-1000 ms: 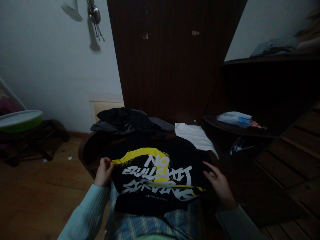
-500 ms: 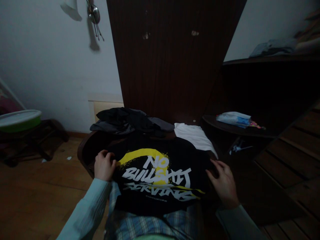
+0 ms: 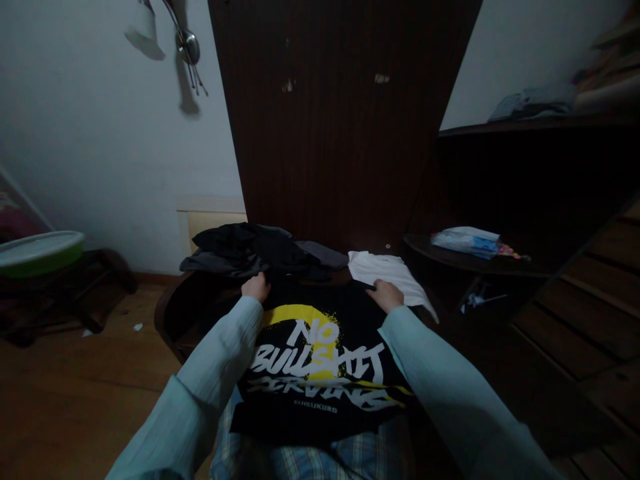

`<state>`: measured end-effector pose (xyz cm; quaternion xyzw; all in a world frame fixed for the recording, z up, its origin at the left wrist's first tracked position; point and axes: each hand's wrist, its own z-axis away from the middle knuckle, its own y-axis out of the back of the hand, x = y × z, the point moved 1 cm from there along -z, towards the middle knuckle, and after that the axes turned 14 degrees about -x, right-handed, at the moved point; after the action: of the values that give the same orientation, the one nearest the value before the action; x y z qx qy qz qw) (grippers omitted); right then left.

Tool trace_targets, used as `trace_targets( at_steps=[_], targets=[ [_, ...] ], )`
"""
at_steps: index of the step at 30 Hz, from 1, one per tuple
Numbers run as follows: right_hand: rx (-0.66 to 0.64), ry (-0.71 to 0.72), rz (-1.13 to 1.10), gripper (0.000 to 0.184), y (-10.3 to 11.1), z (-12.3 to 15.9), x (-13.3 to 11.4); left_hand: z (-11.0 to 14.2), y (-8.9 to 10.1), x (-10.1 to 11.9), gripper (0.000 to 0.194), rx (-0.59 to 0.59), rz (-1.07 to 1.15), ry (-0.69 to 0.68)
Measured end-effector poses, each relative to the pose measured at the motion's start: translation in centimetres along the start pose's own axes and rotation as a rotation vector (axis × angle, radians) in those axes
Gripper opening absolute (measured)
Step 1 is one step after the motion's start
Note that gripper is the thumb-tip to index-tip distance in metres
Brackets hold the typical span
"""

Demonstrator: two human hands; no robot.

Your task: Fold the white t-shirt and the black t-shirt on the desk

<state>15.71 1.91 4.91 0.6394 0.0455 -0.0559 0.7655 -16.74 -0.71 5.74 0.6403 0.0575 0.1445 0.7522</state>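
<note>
A black T-shirt (image 3: pixel 320 417) with white lettering and a yellow print lies spread over my lap and the dark wooden surface in front of me. My left hand (image 3: pixel 257 287) is closed on its far left shoulder area. On the far right side, my right hand (image 3: pixel 387 294) pinches the shirt's edge near the shoulder. Both forearms lie over the sides of the shirt and hide parts of it. Just beyond my right hand is a folded white cloth (image 3: pixel 395 270). A pile of black and grey clothes (image 3: pixel 240 247) sits beyond my left hand.
A dark wooden panel (image 3: pixel 330 133) rises behind the clothes. At right, a shelf (image 3: pixel 530 268) carries a blue-and-white plastic packet (image 3: pixel 467 241). To the left, a green basin (image 3: pixel 45 257) rests on a low dark stool (image 3: pixel 107 270). A lamp (image 3: pixel 187 47) hangs on the wall.
Both hands have moved from the shirt's left and right sides forward and inward to its far shoulder edge, where they grip it. The shirt's print stays nearly in place.
</note>
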Motion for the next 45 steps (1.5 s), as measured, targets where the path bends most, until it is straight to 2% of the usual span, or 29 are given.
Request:
trace_targets(
  at_steps=[3,6,9,11,13,16,19,22,24,26,29,32,34,36,38,41,45],
  targets=[
    [-0.019,0.023,-0.012,0.028,0.0,-0.5,0.4,-1.3,-0.4,-1.6,0.032,-0.09,-0.014,0.032],
    [0.008,0.036,-0.125,0.024,-0.1,0.1,0.6,-1.4,-1.2,-2.7,0.029,-0.089,0.023,0.045],
    [0.005,0.044,-0.344,0.024,-0.2,1.0,0.7,-1.0,-1.8,-3.0,0.026,-0.058,0.078,0.047],
    [0.031,0.053,-0.455,0.024,0.0,1.4,1.1,-0.6,-1.7,-2.9,0.026,-0.005,0.147,0.07],
    [0.099,0.047,-0.472,0.023,0.7,1.4,1.5,-0.3,-1.1,-2.5,0.029,0.097,0.262,0.113],
    [0.226,-0.019,-0.358,0.024,2.7,0.6,2.1,-0.3,0.1,-1.4,0.029,0.264,0.427,0.137],
    [0.275,-0.062,-0.266,0.03,4.5,-0.5,2.0,-0.8,0.8,0.2,0.029,0.316,0.462,0.043],
    [0.228,-0.021,-0.211,0.049,4.7,-1.5,1.2,-1.4,0.1,1.5,0.042,0.252,0.416,-0.137],
    [0.21,0.026,-0.16,0.063,3.8,-1.7,0.4,-1.4,-1.1,2.1,0.06,0.219,0.364,-0.236],
    [0.215,0.086,-0.12,0.065,2.7,-1.5,-0.4,-1.1,-2.5,2.4,0.067,0.209,0.303,-0.308],
    [0.176,0.247,-0.104,0.052,0.7,-0.6,-2.1,-0.1,-4.3,2.8,0.047,0.179,0.217,-0.364],
    [0.086,0.487,-0.094,0.036,-1.3,0.7,-3.9,1.0,-5.3,3.3,0.029,0.098,0.119,-0.412],
    [0.032,0.621,-0.045,0.032,-2.6,1.8,-4.7,1.7,-5.4,3.5,0.028,0.055,0.066,-0.463],
    [-0.005,0.692,0.029,0.029,-3.5,2.8,-5.1,2.6,-5.2,3.5,0.031,0.034,0.022,-0.506],
    [-0.018,0.697,0.101,0.026,-3.8,3.9,-5.1,3.6,-4.7,3.5,0.032,0.002,-0.041,-0.523],
    [-0.034,0.648,0.191,0.025,-3.2,5.4,-5.5,5.5,-3.9,3.6,0.026,-0.058,-0.147,-0.496],
    [-0.077,0.599,0.274,0.026,-2.1,5.8,-7.7,6.6,-3.6,5.1,0.031,-0.048,-0.173,-0.387]
  ],
)
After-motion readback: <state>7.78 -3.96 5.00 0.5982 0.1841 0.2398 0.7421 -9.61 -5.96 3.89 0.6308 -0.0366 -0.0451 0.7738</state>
